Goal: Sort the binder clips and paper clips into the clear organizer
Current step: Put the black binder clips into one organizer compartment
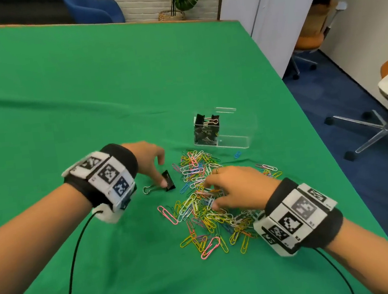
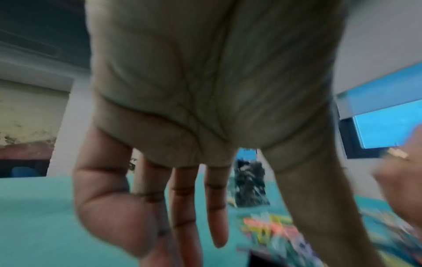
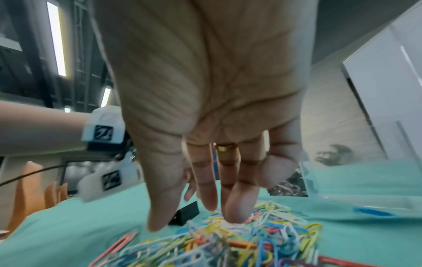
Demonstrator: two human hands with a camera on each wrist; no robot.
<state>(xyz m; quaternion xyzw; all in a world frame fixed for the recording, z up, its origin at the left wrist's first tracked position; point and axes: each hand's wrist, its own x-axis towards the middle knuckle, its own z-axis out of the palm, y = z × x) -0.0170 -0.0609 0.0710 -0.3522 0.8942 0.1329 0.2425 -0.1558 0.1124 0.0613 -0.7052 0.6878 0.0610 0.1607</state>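
1. A green cloth-covered table [image 1: 84,99] carries the whole scene; a clear organizer [image 1: 231,131] stands upright on it beyond both hands; its left compartment is packed with black binder clips [image 1: 206,128], heaped up to the rim, and its lower right compartment [image 1: 236,141] looks bare.
2. A loose heap of coloured paper clips [image 1: 208,194] is spread on the cloth in front of the organizer, reaching from near its base back toward the person; one blue paper clip [image 1: 237,154] lies apart, just in front of the organizer's right compartment.
3. One black binder clip [image 1: 168,180] lies on the cloth just left of the heap, its silver wire handle [image 1: 148,189] pointing left.
4. The left hand [image 1: 149,163] hovers over this binder clip with fingers pointing down; a fingertip [image 1: 162,183] touches or nearly touches the clip's body; the left wrist view, blurred, shows fingers [image 2: 182,207] extended and relaxed, closed round nothing, so the hand is released.
5. The right hand [image 1: 237,190] rests palm down on the paper clip heap; the right wrist view shows its fingers [image 3: 235,204] reaching down with tips in among the clips [image 3: 228,243] and a gold ring [image 3: 224,147] on one finger; the fingers are spread and only lightly bent, gripping nothing that can be made out.
6. Both wrists wear black bands with white marker blocks [image 1: 108,176]; a black cable [image 1: 73,266] trails from the left one.
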